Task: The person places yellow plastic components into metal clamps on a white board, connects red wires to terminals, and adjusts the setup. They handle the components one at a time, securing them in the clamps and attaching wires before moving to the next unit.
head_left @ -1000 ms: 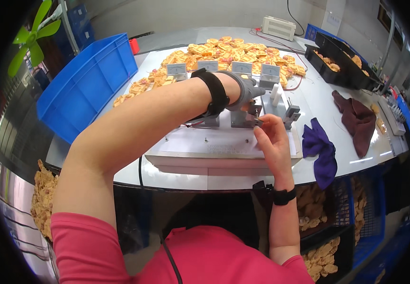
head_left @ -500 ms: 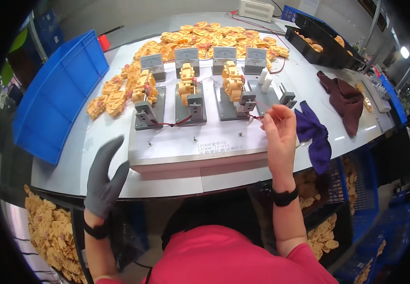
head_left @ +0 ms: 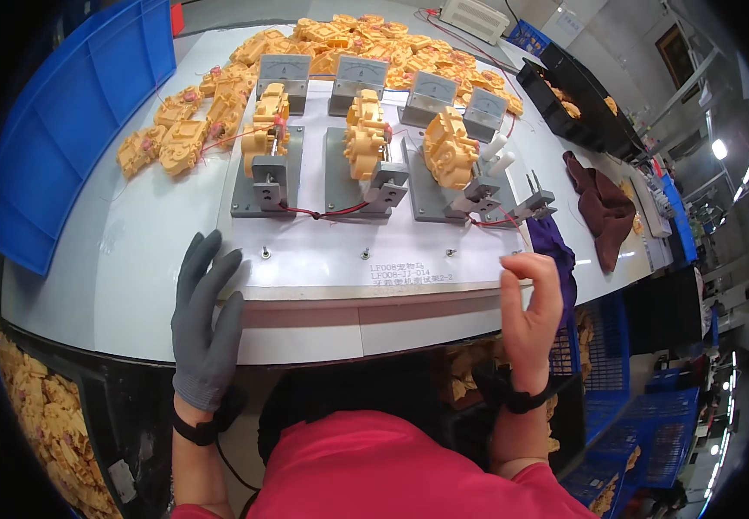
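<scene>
"Since neither hand is touching the yellow housings, how do they stand?"

"The gloved left hand (head_left: 206,320) is spread at the near left corner of the white board (head_left: 314,259), and I see nothing in it. The bare right hand (head_left: 532,311) is curled by the near right corner, thumb close to forefinger; I cannot tell whether it pinches anything small."

"And the housings?"

"Three stand on grey fixtures: the left housing (head_left: 268,121), the middle housing (head_left: 366,143) and the right housing (head_left: 450,151). The white posts (head_left: 502,163) farther right carry none. Dial meters (head_left: 284,69) line up behind, with a yellow pile (head_left: 348,39) beyond."

"How would you handle them well?"

"I'd take each by its solid body, never by the thin red wires (head_left: 318,214), and check that it sits square before letting go. I'd also come in from the near side, so that no forearm screens the dials, and keep the glove's thick fingers from snagging a lead."

"What differs from half a second ago?"

"The right hand was up beside the right fixture's wires; now it is back toward the near edge. The gloved hand was left of the board and is now closer to its corner. The same three fixtures are filled, though the view has swung."
</scene>
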The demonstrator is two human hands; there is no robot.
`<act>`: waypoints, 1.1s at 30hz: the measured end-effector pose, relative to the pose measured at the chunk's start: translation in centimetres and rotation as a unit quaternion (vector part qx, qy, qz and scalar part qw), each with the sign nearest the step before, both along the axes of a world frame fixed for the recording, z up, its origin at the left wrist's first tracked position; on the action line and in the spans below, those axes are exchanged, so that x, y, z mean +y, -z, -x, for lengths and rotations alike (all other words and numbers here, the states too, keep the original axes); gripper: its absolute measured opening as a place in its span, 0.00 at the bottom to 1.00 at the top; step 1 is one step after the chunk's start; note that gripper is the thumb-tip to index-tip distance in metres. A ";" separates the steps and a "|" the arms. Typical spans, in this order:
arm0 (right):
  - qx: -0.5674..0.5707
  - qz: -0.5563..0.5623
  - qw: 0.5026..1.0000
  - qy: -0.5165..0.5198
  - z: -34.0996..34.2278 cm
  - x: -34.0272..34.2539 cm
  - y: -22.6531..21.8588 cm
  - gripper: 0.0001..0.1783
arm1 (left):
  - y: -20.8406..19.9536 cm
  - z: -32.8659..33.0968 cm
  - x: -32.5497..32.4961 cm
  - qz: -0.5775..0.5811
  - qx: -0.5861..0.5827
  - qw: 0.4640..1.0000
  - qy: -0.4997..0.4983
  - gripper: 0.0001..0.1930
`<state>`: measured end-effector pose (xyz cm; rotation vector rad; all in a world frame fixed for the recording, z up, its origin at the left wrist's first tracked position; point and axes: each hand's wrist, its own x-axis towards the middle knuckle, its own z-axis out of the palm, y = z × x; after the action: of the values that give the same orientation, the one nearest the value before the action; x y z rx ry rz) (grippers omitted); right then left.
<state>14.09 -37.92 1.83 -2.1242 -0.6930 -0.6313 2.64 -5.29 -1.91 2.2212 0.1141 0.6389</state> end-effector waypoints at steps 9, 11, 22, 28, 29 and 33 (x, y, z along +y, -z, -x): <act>0.027 0.105 0.994 0.028 -2.5 1.7 2.1 0.11 | 0.3 -1.0 -0.9 -0.112 -0.003 0.994 -0.004 0.23; 0.022 0.108 0.994 0.017 -2.5 1.7 2.1 0.09 | 0.4 -0.9 -0.9 -0.125 0.000 0.992 -0.006 0.23; 0.019 0.104 0.994 -0.005 -2.6 1.5 2.0 0.08 | 0.3 0.3 -1.3 -0.182 0.015 0.983 -0.003 0.26; 0.057 0.096 0.994 -0.011 -2.4 1.0 1.9 0.09 | 0.1 0.8 -1.6 -0.190 0.047 0.981 0.004 0.27; 0.063 0.098 0.993 -0.005 -2.3 0.5 1.9 0.09 | 0.1 1.1 -1.7 -0.190 0.051 0.980 0.013 0.27; 0.078 0.115 0.990 -0.009 -2.1 -0.2 1.6 0.10 | 0.3 1.7 -2.2 -0.183 0.048 0.981 0.030 0.27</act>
<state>16.15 -38.17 0.26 -2.3461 -0.7253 -0.3844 0.94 -7.51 -2.16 2.6011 -0.0239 0.5529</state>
